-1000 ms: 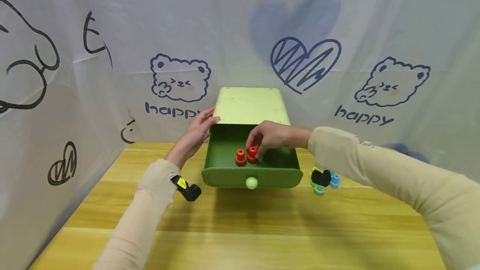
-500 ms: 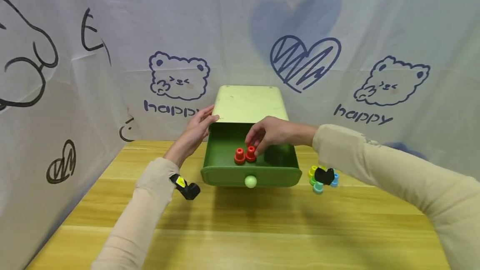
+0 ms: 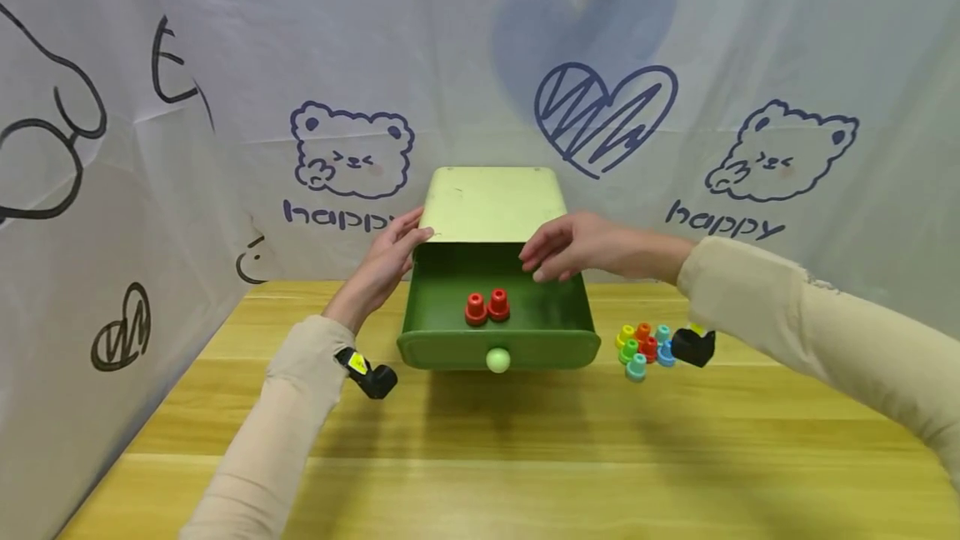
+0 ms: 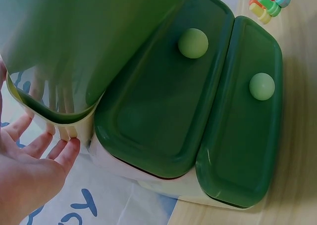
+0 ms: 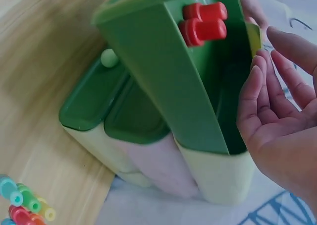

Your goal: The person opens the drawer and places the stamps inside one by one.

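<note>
Two red stepped pegs (image 3: 498,307) stand side by side inside the pulled-out green top drawer (image 3: 435,350), near its front panel. My right hand (image 3: 581,247) is above the drawer's right side with nothing in it, its fingers loosely bent and apart from the pegs. Against the left side of the pale yellow cabinet (image 3: 491,202) rests my left hand (image 3: 382,265), thumb at the top front corner. The left wrist view shows its extended fingertips touching the side wall below the drawer's edge.
Two lower green drawers (image 4: 156,86) with round light-green knobs are closed. Several coloured pegs (image 3: 636,367) are grouped on the wooden table (image 3: 525,473) right of the cabinet. A printed cloth (image 3: 480,48) hangs close behind.
My right hand has let go of the second red peg and moved up and to the right. That peg now stands close beside the other. My left hand stays on the cabinet.
</note>
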### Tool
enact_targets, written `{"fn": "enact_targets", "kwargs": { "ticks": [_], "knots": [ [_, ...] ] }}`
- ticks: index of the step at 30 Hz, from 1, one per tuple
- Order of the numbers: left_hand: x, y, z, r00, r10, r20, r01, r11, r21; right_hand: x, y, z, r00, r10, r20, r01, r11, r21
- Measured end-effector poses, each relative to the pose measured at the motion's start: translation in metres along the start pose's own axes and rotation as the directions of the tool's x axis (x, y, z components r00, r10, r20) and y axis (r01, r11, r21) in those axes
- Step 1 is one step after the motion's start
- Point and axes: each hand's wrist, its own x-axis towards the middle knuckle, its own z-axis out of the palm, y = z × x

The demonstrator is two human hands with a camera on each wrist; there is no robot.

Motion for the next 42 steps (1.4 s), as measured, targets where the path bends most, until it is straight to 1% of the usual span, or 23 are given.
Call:
{"fn": "enact_targets", "kwargs": {
  "ticks": [5,8,12,16,19,23,26,30,36,42],
  "knots": [
    [0.001,0.000,0.000,1.000,-0.004,0.000,0.004,1.000,-0.004,-0.020,0.003,-0.015,0.998,-0.003,-0.066,0.007,0.998,0.067],
    [0.001,0.000,0.000,1.000,-0.005,-0.002,0.005,1.000,-0.001,-0.031,0.006,-0.021,0.994,-0.003,-0.108,0.013,0.996,0.092],
    [0.001,0.000,0.000,1.000,-0.008,-0.003,0.008,1.000,-0.001,-0.041,0.016,-0.028,0.988,0.001,-0.154,0.016,0.994,0.108],
    [0.001,0.000,0.000,1.000,-0.010,-0.006,0.010,1.000,-0.001,-0.047,0.031,-0.031,0.982,0.020,-0.188,0.002,0.993,0.116],
    [0.001,0.000,0.000,1.000,-0.006,-0.007,0.006,1.000,-0.001,-0.048,0.045,-0.031,0.977,0.048,-0.209,-0.016,0.988,0.153],
    [0.001,0.000,0.000,1.000,0.001,-0.003,-0.001,1.000,-0.009,-0.050,0.069,-0.028,0.972,0.072,-0.224,-0.025,0.978,0.208],
    [0.001,0.000,0.001,1.000,0.003,0.001,-0.003,1.000,-0.014,-0.052,0.087,-0.025,0.968,0.104,-0.230,-0.050,0.972,0.229],
    [0.001,-0.001,0.001,1.000,0.009,0.004,-0.009,1.000,-0.016,-0.055,0.106,-0.021,0.960,0.143,-0.239,-0.089,0.970,0.225],
    [0.001,-0.001,0.001,1.000,0.014,-0.001,-0.014,1.000,-0.022,-0.061,0.130,-0.017,0.955,0.145,-0.260,-0.101,0.979,0.176],
    [0.000,-0.001,0.002,1.000,0.018,0.004,-0.017,0.999,-0.030,-0.065,0.152,-0.009,0.946,0.180,-0.270,-0.146,0.979,0.139]
  ]
}}
